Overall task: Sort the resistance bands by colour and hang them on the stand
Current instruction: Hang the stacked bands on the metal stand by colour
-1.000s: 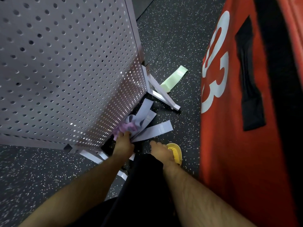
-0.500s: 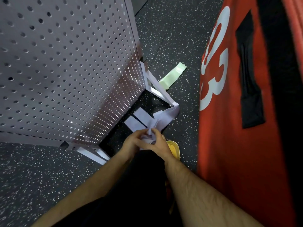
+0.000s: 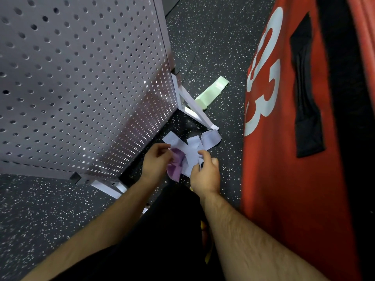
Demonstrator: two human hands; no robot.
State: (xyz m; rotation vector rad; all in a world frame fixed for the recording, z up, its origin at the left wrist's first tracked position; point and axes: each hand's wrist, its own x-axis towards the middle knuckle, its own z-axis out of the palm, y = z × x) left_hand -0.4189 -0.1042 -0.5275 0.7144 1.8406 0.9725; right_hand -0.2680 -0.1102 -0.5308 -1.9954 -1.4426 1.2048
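Note:
A bunch of pale lavender resistance bands hangs between my two hands, just above the floor by the stand's foot. My left hand pinches the bunch together with a darker purple band. My right hand grips the lavender bands from the right. A light green band lies flat on the floor behind the stand's white leg. The perforated grey stand panel fills the left of the view; no bands hang on the part I see.
A large red punching bag with white numerals and a black strap stands close on the right. Black speckled rubber floor runs between it and the stand. My dark-clothed leg is below my hands.
The bands have been lifted off the floor and gathered. My right hand joined my left on the bunch, and the purple band now shows in my left hand.

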